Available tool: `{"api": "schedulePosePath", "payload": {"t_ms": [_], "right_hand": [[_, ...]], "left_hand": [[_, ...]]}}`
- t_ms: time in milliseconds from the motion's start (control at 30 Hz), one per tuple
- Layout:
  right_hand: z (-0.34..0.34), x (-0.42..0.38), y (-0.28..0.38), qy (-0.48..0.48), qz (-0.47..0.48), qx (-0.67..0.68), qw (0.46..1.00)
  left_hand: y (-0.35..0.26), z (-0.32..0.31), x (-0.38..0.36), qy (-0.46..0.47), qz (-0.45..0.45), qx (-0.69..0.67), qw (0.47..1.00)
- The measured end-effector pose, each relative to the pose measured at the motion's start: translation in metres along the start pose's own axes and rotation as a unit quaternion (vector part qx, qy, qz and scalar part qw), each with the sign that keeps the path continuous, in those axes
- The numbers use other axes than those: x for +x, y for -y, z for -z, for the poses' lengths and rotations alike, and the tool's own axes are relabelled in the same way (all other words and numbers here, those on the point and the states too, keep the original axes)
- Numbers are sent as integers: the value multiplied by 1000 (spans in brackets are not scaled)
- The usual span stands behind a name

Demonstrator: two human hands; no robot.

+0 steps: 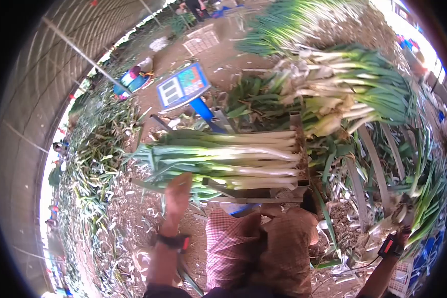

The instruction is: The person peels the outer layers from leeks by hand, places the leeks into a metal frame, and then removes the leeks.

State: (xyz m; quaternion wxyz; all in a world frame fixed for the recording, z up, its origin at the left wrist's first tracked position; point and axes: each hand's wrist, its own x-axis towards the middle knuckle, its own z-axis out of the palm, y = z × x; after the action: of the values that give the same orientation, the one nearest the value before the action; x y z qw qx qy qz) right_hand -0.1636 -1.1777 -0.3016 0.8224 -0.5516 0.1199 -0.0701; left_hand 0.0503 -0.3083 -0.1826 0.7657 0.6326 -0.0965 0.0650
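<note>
A thick layer of leeks [233, 154] lies side by side in a metal rack [263, 199] in front of me, white ends to the right, green leaves to the left. At the rack's front left, my left hand [179, 191] is over the leaves with its fingers stretched forward and somewhat blurred. My right hand [405, 223] reaches far out to the right, among more leeks [429, 206]. Its fingers are dark and partly hidden there, so their grip does not show. Each wrist wears a dark band.
Behind the rack stands a blue scale display [184, 87]. A large leek pile [352, 84] lies at back right, beside slats [375, 169]. Leaf scraps [97, 184] cover the ground at left. Farther back are a crate [201, 40] and a person [196, 7].
</note>
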Motion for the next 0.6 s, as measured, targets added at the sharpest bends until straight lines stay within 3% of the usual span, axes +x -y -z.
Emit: {"api": "schedulePosePath", "payload": {"t_ms": [33,67,100,167,200,233,267,333,367,433,467,500,533,567,600], "right_hand": [[62,18,-45,60,-125,210,968],[-48,-12,-8,-153,-3,-56,987],[-153,-22,12,-237,80,-33,968],[-194,-31,13,-235,57,7,970],[-166,-32,-1,-147,18,5,989],[-133,-34,-19,-57,-21,-5,998],[-208,-55,15,-154,-52,57,985],[-318,-80,30,-278,7,77,958],[-362,-92,29,-344,24,86,935],[-365,-119,29,-242,-120,100,958],[-383,-130,18,-307,-43,125,942],[-368,-146,5,-126,-111,269,948],[-397,-159,8,-109,-119,325,932],[-376,-172,-19,-98,-159,354,916],[-371,-181,-29,62,-136,324,934]], "left_hand": [[11,-31,14,79,-98,-11,992],[-1,-63,19,86,-11,-64,994],[3,-89,22,63,2,143,988],[-12,-162,17,95,-74,237,964],[-6,-190,11,114,-101,111,982],[-10,-213,2,142,-62,145,977],[-15,-235,-2,165,-28,178,970],[-15,-267,-13,226,90,173,954],[1,-281,-23,250,100,144,952],[36,-316,-38,330,128,123,927],[50,-334,-48,384,158,131,900],[66,-355,-61,423,215,89,876],[75,-367,-71,461,268,49,845],[56,-374,-80,419,384,-25,822],[36,-381,-91,367,494,-100,782]]}}
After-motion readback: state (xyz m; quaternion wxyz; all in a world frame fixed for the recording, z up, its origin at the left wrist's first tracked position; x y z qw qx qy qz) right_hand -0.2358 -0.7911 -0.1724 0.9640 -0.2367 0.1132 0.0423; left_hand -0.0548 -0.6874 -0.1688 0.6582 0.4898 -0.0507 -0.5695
